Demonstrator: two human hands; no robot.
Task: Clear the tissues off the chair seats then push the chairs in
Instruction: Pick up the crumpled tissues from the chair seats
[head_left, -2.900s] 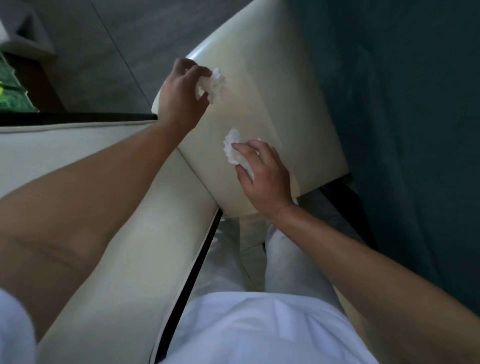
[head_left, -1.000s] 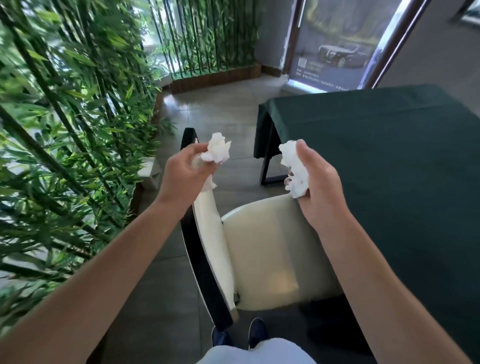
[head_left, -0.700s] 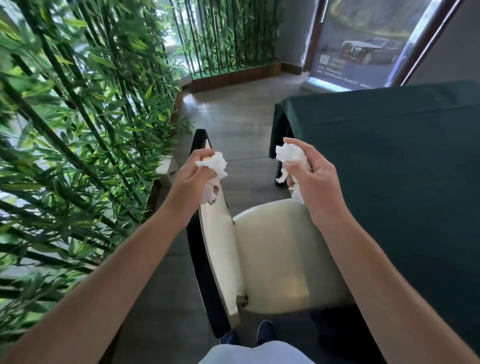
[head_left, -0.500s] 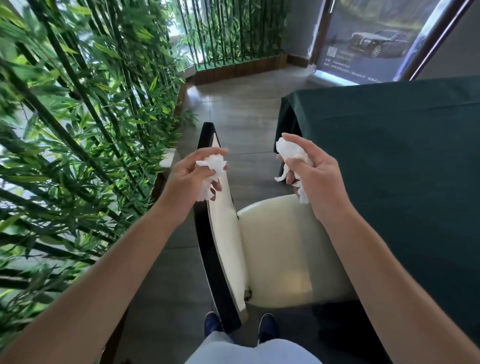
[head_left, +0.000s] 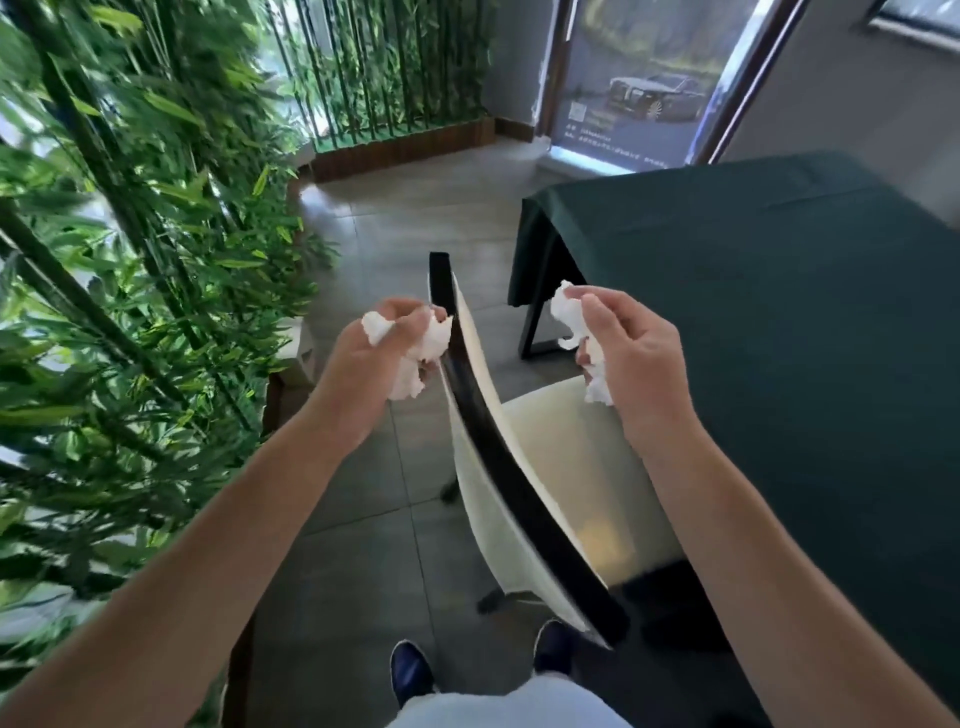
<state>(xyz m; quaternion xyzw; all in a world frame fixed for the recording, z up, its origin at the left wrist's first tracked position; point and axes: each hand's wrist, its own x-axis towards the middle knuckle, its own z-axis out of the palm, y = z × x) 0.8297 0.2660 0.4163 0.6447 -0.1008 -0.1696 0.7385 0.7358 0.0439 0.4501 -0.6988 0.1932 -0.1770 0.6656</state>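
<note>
A cream chair (head_left: 561, 467) with a black-edged backrest stands in front of me, its seat toward the green-clothed table (head_left: 779, 332). The seat's visible part is bare. My left hand (head_left: 374, 358) is closed around a crumpled white tissue (head_left: 415, 358), just left of the backrest's top. My right hand (head_left: 628, 348) grips a second crumpled tissue (head_left: 571, 317) above the seat, to the right of the backrest.
Bamboo plants (head_left: 130, 260) fill the left side, close to the chair. Grey tiled floor (head_left: 395, 218) runs ahead to a wooden planter and a poster stand (head_left: 639, 88). My shoes (head_left: 410, 670) are just behind the chair.
Both hands lifted the tissues off the seat and I stood up. In the last second my view shifted behind the backrest, and both hands stayed closed on their tissues.
</note>
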